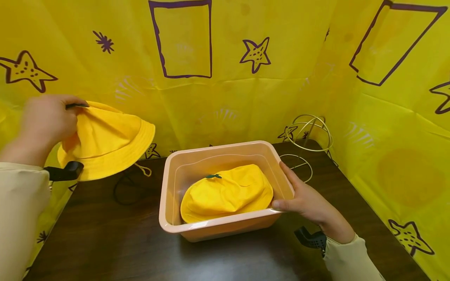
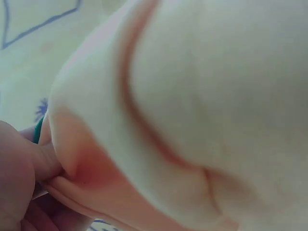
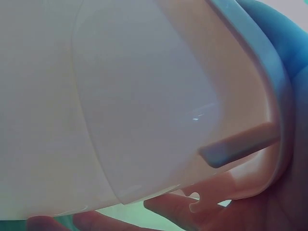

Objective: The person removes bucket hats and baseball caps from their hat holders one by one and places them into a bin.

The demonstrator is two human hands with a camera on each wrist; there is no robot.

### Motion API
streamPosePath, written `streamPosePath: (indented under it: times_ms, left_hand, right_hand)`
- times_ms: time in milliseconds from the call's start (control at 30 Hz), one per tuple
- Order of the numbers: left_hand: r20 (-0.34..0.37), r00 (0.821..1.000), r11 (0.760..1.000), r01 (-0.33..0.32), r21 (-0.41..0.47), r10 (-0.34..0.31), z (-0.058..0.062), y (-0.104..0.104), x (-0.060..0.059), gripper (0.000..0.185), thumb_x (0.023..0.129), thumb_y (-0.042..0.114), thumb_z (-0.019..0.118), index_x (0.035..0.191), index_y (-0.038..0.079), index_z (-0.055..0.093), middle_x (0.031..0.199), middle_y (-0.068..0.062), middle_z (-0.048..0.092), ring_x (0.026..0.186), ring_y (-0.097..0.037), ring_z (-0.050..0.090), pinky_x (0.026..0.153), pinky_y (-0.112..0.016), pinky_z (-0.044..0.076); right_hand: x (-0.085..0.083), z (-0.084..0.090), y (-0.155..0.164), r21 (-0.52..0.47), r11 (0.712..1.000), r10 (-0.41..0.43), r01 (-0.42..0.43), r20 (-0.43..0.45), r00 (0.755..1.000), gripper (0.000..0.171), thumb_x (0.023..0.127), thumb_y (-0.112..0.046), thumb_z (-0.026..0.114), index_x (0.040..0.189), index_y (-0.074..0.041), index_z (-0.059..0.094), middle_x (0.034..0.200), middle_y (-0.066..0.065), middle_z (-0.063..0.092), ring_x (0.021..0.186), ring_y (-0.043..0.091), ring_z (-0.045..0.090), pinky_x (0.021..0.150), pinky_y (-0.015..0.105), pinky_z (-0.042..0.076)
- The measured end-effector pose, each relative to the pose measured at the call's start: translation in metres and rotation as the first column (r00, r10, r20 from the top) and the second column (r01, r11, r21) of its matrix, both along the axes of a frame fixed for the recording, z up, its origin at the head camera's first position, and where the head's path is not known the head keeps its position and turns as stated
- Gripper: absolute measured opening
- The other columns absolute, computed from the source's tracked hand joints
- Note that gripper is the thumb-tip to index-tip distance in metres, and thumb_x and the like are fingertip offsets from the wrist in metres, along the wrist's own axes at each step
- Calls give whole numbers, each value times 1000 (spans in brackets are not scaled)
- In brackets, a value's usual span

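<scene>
A yellow bucket hat (image 1: 109,136) hangs from my left hand (image 1: 49,119), which pinches its crown by the dark green tip, at the left of the head view. The hat is up off the table, brim downward, with a cord loop below it. In the left wrist view the hat cloth (image 2: 192,86) looks pale and fills most of the picture. My right hand (image 1: 309,201) grips the right rim of a peach plastic basin (image 1: 228,232), thumb over the front corner. Inside the basin lies another yellow hat (image 1: 242,183) with a small green leaf. The right wrist view shows the basin's outer wall (image 3: 134,96).
A dark wooden table (image 1: 140,249) bears the basin. Behind it to the right stands a thin gold wire frame (image 1: 330,136). Yellow sheeting (image 1: 225,97) with drawn stars and rectangles surrounds the table's back and sides.
</scene>
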State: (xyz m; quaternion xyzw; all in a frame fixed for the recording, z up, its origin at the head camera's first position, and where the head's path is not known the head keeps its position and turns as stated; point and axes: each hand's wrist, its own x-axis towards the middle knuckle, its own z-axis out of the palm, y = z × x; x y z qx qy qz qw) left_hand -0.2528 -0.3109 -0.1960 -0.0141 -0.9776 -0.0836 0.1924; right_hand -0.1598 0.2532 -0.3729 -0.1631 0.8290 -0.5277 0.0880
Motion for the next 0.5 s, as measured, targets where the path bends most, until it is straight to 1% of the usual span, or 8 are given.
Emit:
streamPosePath:
  times_ms: [67, 133, 233, 300, 333, 367, 433, 500]
  left_hand:
    - [-41, 999, 1000, -2, 8, 3, 7, 1, 1, 30, 100, 6, 46, 118, -6, 66, 113, -36, 60, 96, -54, 53, 74, -57, 41]
    - [-70, 998, 1000, -3, 14, 4, 13, 2, 2, 29, 101, 8, 49, 118, -7, 66, 113, -36, 60, 97, -54, 53, 73, -56, 41]
    - [-87, 996, 999, -9, 48, 13, 20, 0, 4, 29, 102, 11, 51, 118, -7, 66, 118, -35, 59, 97, -52, 54, 67, -47, 42]
    - [-81, 996, 996, -31, 86, 38, 23, -3, 5, 32, 103, 14, 49, 121, -6, 66, 122, -34, 59, 92, -46, 55, 59, -37, 41]
    - [-77, 996, 992, -41, 116, 50, 24, -5, 6, 34, 103, 16, 48, 122, -6, 66, 124, -33, 58, 88, -38, 55, 58, -32, 41]
    - [-86, 994, 986, -50, 158, 64, 26, -7, 5, 34, 103, 18, 49, 122, -3, 68, 122, -27, 62, 84, -28, 55, 54, -26, 37]
    - [-107, 991, 960, -47, 276, 79, 29, -12, 6, 29, 104, 20, 49, 116, 10, 74, 113, -10, 66, 76, -11, 50, 47, -19, 35]
    - [-163, 985, 902, 14, 431, 63, 32, -16, 6, 24, 103, 17, 53, 106, 24, 75, 101, 5, 62, 70, 3, 46, 49, -10, 37]
  right_hand:
    - [0, 0, 0, 4, 1000, -2, 2, -2, 1000, 114, 79, -25, 85, 162, -25, 7, 152, 21, 34, 114, 33, 55, 97, 50, 41]
    - [0, 1, -1, 4, 1000, -3, 3, -3, 1000, 113, 79, -25, 84, 162, -26, 8, 151, 22, 36, 114, 33, 55, 97, 50, 41]
    - [0, 1, -1, 2, 1000, -3, 3, -5, 1000, 113, 79, -24, 84, 162, -26, 8, 150, 22, 37, 115, 33, 55, 97, 51, 41]
    - [0, 1, -2, 1, 1000, -4, 4, -2, 1000, 113, 79, -25, 84, 162, -26, 8, 150, 22, 37, 115, 33, 55, 98, 51, 41]
    - [0, 2, -2, 3, 1000, -5, 5, -1, 1000, 113, 79, -26, 84, 162, -26, 8, 151, 22, 36, 115, 33, 55, 98, 51, 41]
    - [0, 2, -2, 4, 1000, -7, 7, 0, 1000, 113, 79, -26, 85, 162, -26, 8, 151, 22, 35, 116, 33, 55, 98, 51, 40]
    - [0, 2, -3, 10, 1000, -11, 11, 1, 1000, 113, 79, -27, 85, 162, -26, 7, 152, 22, 34, 116, 33, 54, 98, 51, 40]
    - [0, 2, -3, 18, 1000, -14, 14, -1, 1000, 113, 79, -28, 85, 162, -26, 7, 153, 21, 33, 116, 33, 54, 98, 52, 40]
